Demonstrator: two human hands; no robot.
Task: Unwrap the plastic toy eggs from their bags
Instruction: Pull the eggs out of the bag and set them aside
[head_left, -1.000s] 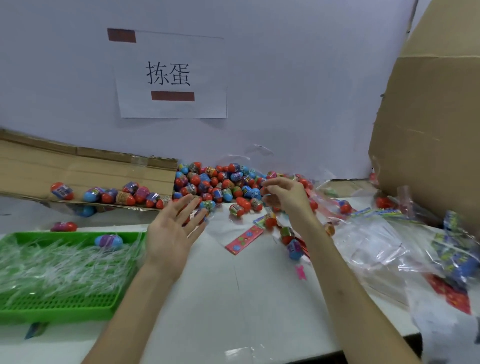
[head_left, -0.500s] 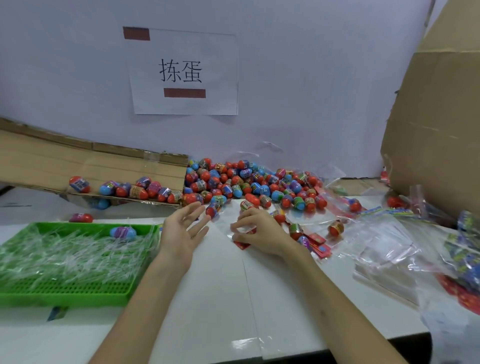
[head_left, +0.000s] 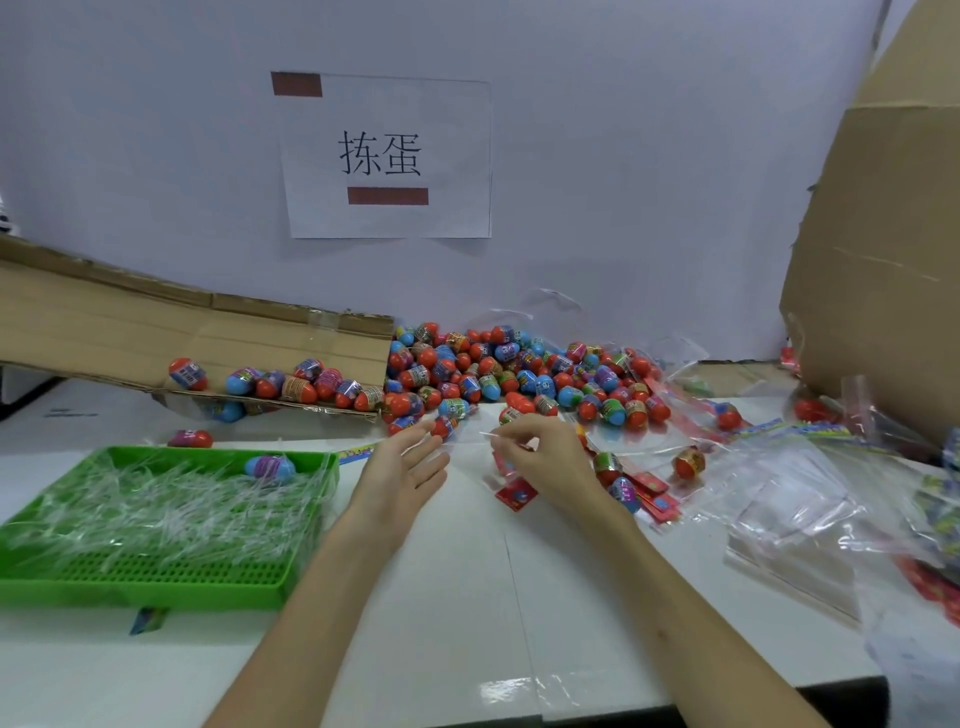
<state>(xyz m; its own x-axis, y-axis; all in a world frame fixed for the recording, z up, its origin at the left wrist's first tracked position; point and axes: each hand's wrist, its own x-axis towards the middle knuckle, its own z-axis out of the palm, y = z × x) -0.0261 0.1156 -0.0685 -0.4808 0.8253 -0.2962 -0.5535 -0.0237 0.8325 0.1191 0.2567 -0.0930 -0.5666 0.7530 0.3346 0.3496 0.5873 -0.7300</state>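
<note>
Two hands: the left hand (head_left: 402, 475) and the right hand (head_left: 545, 457) are held low over the tabletop (head_left: 467, 597), close together, with a narrow gap between them.
Left grip: nothing is held; the fingers are straight and spread, pointed away, and the palm is turned toward the right hand.
Right grip: the fingers are curled, and thumb and forefinger are pinched on the edge of a clear bag (head_left: 503, 470).
Bag position: it is found between the hands, nearer the right one; its red header card (head_left: 517, 493) is seen under the right palm. Whether an egg is inside cannot be told.
Long axis: it is judged to run from the right fingertips toward the left palm, so the free end is offered to the left hand.
Egg pile (head_left: 519, 374): heaped just beyond both sets of fingertips.
Bagged eggs (head_left: 688, 462): laid just right of the right hand.
Green tray (head_left: 156, 587): set left of the left hand, filled with clear strips, one egg (head_left: 270, 466) on top.
Empty bags (head_left: 795, 499): spread further right.
</note>
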